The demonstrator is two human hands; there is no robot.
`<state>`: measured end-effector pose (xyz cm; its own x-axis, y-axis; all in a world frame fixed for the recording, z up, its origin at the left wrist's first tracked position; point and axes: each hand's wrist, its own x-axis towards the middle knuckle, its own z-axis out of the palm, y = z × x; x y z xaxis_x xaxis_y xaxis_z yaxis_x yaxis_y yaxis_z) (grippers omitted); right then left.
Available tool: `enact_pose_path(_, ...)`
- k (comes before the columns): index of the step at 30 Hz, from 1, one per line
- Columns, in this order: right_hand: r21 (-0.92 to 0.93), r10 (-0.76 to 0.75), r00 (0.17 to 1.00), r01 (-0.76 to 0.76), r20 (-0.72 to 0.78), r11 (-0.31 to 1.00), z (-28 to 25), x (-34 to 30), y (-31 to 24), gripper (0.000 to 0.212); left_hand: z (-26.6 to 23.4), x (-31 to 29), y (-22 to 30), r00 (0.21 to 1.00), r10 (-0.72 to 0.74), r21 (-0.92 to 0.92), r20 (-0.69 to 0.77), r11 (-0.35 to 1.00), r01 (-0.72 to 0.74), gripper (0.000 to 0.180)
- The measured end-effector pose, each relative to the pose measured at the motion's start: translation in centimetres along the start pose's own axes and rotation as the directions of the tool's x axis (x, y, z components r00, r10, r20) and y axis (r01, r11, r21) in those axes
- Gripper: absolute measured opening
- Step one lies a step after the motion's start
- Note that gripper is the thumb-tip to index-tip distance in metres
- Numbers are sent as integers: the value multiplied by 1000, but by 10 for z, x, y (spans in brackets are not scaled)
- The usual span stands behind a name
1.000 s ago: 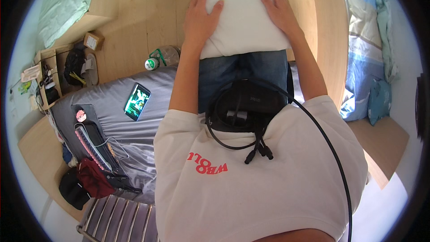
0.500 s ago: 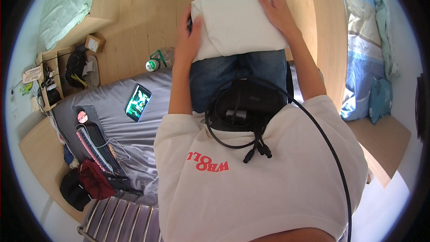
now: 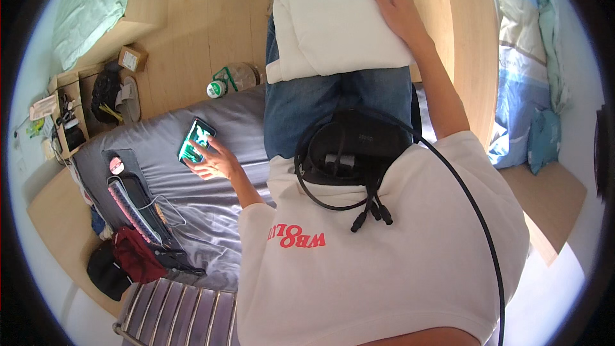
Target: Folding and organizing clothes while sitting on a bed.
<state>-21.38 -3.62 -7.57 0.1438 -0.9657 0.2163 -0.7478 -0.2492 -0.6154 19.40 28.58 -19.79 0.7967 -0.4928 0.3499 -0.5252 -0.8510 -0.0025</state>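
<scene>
1. Black case (image 3: 352, 133), nearer than the folded white cloth (image 3: 346, 29), which lies across the lap (image 3: 336, 106).
2. Left hand (image 3: 214, 161): grip open, spread over the phone (image 3: 192, 133), left of the cloth.
3. Right hand (image 3: 400, 14): on the cloth's right edge; cannot tell how far its grip closes.
4. Bottle (image 3: 241, 77), left of the cloth.

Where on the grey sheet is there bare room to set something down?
The sheet is bare between the phone, at the left hand, and the jeans, and between phone and keyboard. Its left side is crowded: keyboard, white cable, dark red cloth beside.
</scene>
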Motion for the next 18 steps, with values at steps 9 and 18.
enact_pose_path(9,19,37,999,-38,34,999,-4,-2,-8,46,-78,33,92,982,120,-529,-148,829,-181,56)
enact_pose_path(18,-388,-346,936,342,61,856,-1,-38,-57,49,-170,13,307,551,779,-595,-299,299,-746,50)
